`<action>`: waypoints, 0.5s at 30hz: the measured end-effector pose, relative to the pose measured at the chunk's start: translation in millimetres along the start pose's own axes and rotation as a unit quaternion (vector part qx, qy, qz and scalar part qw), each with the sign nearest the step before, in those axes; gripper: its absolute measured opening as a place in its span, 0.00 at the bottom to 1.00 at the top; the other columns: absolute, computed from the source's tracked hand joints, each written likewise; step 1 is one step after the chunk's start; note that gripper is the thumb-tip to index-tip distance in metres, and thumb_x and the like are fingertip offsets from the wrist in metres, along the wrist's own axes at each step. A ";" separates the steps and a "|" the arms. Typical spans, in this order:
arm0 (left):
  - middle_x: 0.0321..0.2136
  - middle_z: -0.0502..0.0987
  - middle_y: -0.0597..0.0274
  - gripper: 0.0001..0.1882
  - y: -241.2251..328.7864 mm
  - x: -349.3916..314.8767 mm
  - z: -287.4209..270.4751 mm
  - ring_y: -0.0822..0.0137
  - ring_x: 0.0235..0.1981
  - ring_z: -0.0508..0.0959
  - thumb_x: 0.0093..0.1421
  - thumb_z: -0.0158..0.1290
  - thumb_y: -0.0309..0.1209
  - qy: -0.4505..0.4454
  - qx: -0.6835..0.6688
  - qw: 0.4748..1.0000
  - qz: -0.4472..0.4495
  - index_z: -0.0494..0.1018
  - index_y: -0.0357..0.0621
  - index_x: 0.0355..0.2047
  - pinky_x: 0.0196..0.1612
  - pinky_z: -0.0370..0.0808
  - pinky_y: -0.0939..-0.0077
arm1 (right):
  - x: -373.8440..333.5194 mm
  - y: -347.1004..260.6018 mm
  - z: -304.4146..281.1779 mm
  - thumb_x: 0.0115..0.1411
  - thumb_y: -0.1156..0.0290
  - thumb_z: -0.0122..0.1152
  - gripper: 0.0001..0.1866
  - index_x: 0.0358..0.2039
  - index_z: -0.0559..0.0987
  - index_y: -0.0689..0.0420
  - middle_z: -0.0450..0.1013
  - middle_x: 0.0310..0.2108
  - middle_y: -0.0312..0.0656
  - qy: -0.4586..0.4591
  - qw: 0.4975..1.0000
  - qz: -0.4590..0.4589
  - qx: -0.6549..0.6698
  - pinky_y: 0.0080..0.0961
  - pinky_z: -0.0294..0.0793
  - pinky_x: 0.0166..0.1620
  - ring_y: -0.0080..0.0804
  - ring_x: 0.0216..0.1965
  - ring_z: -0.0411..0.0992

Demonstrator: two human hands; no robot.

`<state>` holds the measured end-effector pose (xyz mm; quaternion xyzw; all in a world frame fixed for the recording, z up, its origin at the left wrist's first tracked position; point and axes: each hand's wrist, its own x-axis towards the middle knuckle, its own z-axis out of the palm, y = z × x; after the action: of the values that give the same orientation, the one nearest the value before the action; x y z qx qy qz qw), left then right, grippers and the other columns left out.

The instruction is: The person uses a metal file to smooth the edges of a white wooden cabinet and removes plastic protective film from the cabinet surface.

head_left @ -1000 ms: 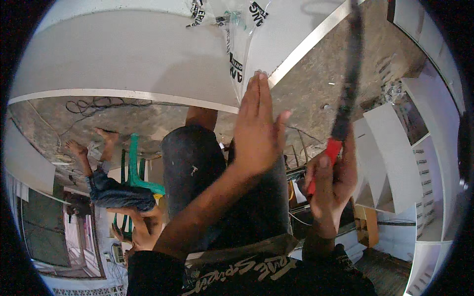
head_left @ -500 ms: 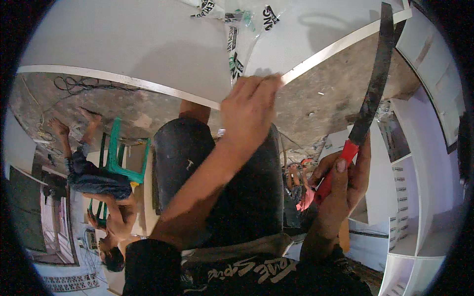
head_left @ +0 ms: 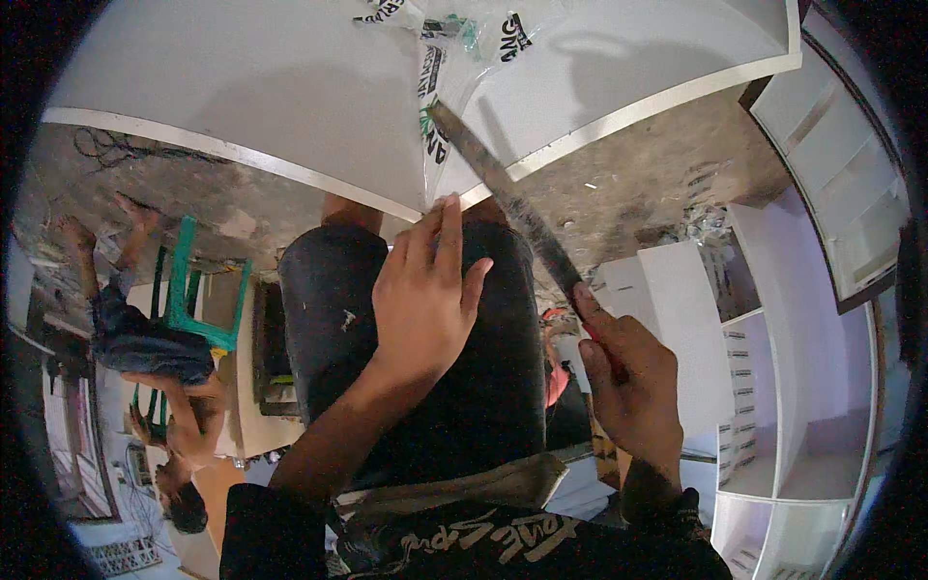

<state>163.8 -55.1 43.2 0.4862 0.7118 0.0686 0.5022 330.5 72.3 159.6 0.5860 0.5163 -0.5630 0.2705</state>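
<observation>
In my right hand (head_left: 633,391) is a long flat file (head_left: 527,217) by its red handle, the index finger lying along it. The dark blade slants up and left, over the edge of a large pale grey panel (head_left: 290,82). I cannot tell whether the blade touches that edge. My left hand (head_left: 420,290) is empty, back up, with straight fingers and the thumb apart. Its fingertips are at the panel's white edge, by the middle corner. Printed clear plastic film (head_left: 464,72) lies on the panel near that corner.
My knees (head_left: 338,290) are under the panel's near edge. At left, a shirtless person (head_left: 193,416) is by a green plastic stool (head_left: 188,300). White cabinets (head_left: 802,387) stand at right. A dark cord (head_left: 106,150) lies on the stained floor (head_left: 648,159).
My right hand has come down and turned, swinging the file's blade from upright at far right to slanting left over the panel edge. My left hand has moved down and left, its fingers straightened.
</observation>
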 end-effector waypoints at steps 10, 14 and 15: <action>0.54 0.72 0.49 0.34 12.1 -2.0 -1.3 0.50 0.52 0.77 0.62 0.60 0.45 -0.025 -0.035 0.992 -0.115 0.65 0.37 0.63 0.41 0.83 0.61 | 1.7 -3.9 -15.9 0.68 0.69 0.55 0.31 0.71 0.64 0.43 0.75 0.31 0.47 -0.109 0.990 0.046 -0.072 0.39 0.77 0.32 0.41 0.27 0.76; 0.54 0.72 0.48 0.37 5.8 -2.2 2.0 0.47 0.53 0.76 0.62 0.60 0.49 -0.001 -0.065 0.993 -0.095 0.65 0.38 0.64 0.50 0.79 0.56 | 9.5 3.0 -0.7 0.75 0.61 0.48 0.28 0.73 0.59 0.48 0.75 0.26 0.40 -0.171 0.944 0.173 0.222 0.27 0.74 0.26 0.26 0.24 0.73; 0.55 0.72 0.48 0.40 -0.8 -1.0 -0.7 0.46 0.54 0.75 0.61 0.60 0.52 0.012 -0.068 0.995 -0.072 0.65 0.37 0.64 0.54 0.76 0.55 | 11.3 -2.1 2.5 0.75 0.60 0.47 0.28 0.73 0.59 0.48 0.75 0.26 0.39 -0.183 0.919 0.207 0.283 0.25 0.73 0.25 0.24 0.24 0.72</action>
<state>162.8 -56.0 43.7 0.3976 0.7446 0.0867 0.5291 325.7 74.2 148.9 0.6186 0.1443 -0.7144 0.2935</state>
